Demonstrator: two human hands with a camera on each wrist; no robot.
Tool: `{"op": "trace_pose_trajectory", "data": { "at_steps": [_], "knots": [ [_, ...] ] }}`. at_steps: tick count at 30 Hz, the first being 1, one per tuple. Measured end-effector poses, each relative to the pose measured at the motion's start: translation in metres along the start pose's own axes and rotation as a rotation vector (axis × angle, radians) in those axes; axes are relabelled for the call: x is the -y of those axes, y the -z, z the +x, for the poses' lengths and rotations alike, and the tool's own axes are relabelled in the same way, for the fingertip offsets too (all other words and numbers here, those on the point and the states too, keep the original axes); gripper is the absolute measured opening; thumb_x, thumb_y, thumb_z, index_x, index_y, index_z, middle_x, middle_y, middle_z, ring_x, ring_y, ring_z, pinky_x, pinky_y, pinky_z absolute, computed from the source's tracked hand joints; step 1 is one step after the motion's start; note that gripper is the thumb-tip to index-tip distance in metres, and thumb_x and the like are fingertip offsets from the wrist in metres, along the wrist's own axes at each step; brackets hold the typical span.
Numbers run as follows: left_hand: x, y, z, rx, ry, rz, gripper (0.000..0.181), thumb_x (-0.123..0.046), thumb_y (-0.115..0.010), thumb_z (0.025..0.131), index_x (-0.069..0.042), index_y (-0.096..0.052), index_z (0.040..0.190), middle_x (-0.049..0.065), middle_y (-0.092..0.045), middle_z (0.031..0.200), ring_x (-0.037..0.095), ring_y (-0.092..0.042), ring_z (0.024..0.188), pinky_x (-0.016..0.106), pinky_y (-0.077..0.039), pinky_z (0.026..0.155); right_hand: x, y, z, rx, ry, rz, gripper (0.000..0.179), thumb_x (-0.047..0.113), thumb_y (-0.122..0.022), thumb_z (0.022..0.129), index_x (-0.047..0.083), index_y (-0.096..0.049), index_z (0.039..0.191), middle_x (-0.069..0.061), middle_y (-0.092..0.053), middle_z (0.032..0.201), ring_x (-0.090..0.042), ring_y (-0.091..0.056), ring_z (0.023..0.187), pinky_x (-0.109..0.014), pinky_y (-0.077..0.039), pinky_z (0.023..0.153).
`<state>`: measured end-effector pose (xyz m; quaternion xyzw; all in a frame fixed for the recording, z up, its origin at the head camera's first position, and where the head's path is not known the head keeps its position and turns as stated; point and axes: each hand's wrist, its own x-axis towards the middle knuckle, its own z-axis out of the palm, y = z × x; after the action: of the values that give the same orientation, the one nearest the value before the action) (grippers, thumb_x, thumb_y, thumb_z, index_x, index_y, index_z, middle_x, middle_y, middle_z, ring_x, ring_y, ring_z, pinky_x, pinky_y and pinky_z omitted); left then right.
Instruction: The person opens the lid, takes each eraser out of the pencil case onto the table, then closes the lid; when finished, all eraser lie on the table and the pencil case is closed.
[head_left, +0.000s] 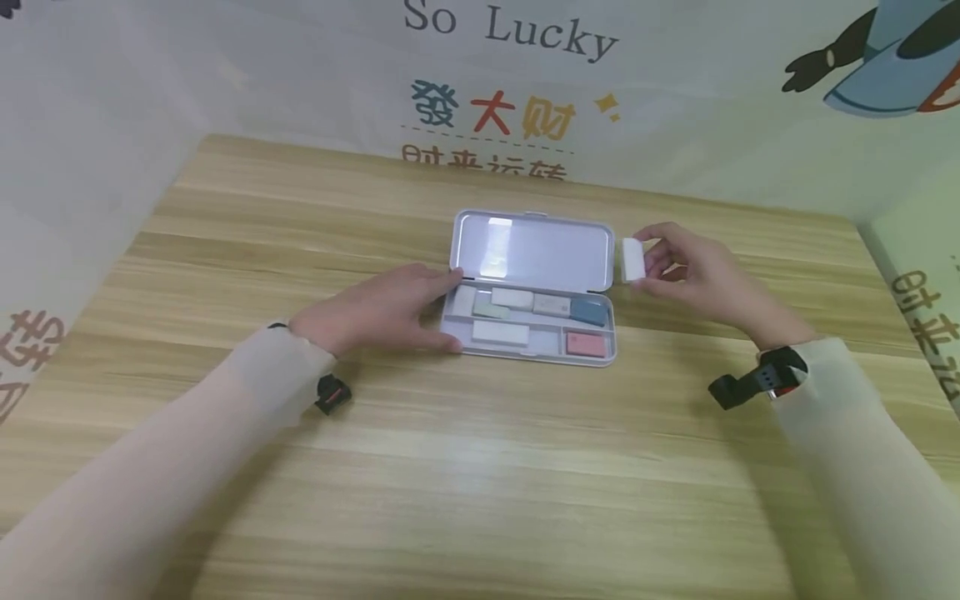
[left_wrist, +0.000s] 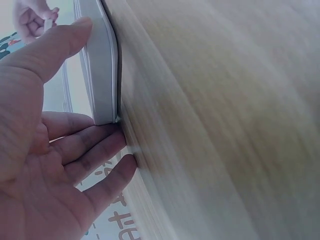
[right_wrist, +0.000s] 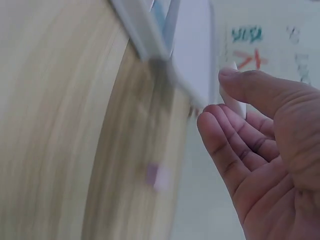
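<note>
An open white pencil case (head_left: pixel 551 327) lies on the wooden table, its lid (head_left: pixel 558 250) tipped back. In its rear compartment are several erasers, among them a pale green eraser (head_left: pixel 491 311) and a blue eraser (head_left: pixel 588 312). The front compartment has a white eraser (head_left: pixel 500 333) and, at its right end, a pink eraser (head_left: pixel 586 344). My left hand (head_left: pixel 378 311) holds the case's left end, thumb on the front edge and fingers at the end. Beside the lid's right edge, my right hand (head_left: pixel 693 271) pinches another white eraser (head_left: pixel 633 260) between thumb and fingers.
A small pinkish block (right_wrist: pixel 157 176) lies on the table (head_left: pixel 450 467) in the right wrist view, blurred. Printed white cloth (head_left: pixel 300 92) hangs behind the table's far edge and at both sides.
</note>
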<state>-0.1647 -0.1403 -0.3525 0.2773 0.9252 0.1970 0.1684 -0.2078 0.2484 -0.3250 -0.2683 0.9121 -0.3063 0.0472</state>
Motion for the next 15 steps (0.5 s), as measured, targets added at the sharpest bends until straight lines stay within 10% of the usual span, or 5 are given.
{"op": "trace_pose_trajectory", "data": {
  "at_steps": [10,15],
  "knots": [
    [0.000,0.000,-0.001,0.007,0.005,0.008,0.099,-0.044,-0.082,0.089,-0.002,-0.031,0.163,0.019,-0.046,0.163,0.035,-0.046,0.150,0.050,-0.037,0.128,-0.049,0.025,-0.014,0.032,-0.216,-0.084,0.053,0.008,-0.076,0.095,-0.003,-0.054,0.142,-0.025,-0.069,0.115,0.015,-0.054,0.085,-0.001,-0.045,0.076],
    [-0.002,0.001,0.000,-0.001,0.005,0.016,0.101,-0.046,-0.083,0.088,0.000,-0.032,0.163,0.019,-0.044,0.165,0.035,-0.044,0.153,0.048,-0.037,0.129,-0.067,0.037,-0.014,0.077,-0.269,-0.153,0.053,0.013,-0.073,0.098,-0.006,-0.053,0.142,-0.030,-0.068,0.119,-0.019,-0.069,0.099,-0.005,-0.047,0.073]
  ]
}}
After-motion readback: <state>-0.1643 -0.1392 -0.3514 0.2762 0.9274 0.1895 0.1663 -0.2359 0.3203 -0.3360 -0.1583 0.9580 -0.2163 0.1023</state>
